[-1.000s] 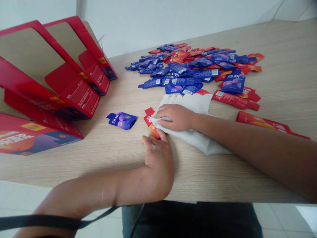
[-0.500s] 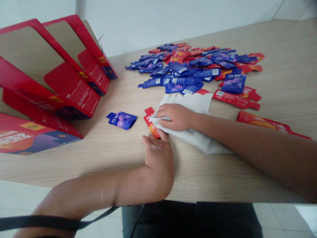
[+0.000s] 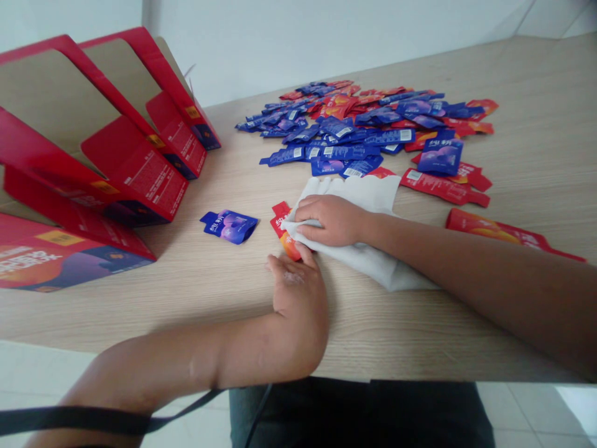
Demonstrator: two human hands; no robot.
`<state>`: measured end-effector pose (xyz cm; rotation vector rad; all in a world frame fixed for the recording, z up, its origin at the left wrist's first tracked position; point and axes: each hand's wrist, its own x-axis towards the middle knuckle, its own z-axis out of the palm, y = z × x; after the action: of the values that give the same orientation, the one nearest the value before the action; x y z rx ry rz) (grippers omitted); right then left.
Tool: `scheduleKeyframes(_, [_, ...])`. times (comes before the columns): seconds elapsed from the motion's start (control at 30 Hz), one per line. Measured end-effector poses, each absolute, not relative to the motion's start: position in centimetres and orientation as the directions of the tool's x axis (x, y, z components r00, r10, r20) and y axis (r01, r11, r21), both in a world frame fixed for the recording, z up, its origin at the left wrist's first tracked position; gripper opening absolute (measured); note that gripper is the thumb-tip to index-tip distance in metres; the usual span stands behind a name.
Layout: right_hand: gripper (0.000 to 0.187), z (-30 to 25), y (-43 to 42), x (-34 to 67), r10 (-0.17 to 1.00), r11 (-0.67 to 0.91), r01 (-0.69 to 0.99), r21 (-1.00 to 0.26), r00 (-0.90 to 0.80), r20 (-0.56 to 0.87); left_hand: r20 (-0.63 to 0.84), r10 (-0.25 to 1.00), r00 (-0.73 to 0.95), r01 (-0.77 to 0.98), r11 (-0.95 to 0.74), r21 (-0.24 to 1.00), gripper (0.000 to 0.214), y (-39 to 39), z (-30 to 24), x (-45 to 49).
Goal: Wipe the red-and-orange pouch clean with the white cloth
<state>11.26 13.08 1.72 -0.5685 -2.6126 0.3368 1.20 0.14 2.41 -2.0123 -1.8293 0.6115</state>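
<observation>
A red and orange pouch (image 3: 282, 219) lies flat on the table, partly covered by a white cloth (image 3: 373, 194). With bent fingers, my right hand (image 3: 333, 219) grips that cloth and presses it over the pouch. My left hand (image 3: 301, 283) rests at the pouch's near end, one fingertip touching its edge. Its thumb stands apart to the left, and the remaining fingers are mostly hidden. Left of these lies a single blue pouch (image 3: 230, 226), touched by neither hand.
Behind the cloth spreads a large pile of blue and red pouches (image 3: 368, 118). Red cardboard boxes (image 3: 140, 180) with open tops stand at the left. Another red pouch (image 3: 504, 231) lies beyond my right forearm. The wooden table's front edge runs close to my body.
</observation>
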Motion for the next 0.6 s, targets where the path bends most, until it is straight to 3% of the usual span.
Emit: scheduleKeyframes(0.6, [0.019,1.65,13.11,11.27,0.452,0.879,0.342,-0.332,-0.817,0.357,-0.082,0.994,0.078,0.782,-0.112,-0.613,0.055,0.17,2.31,1.17])
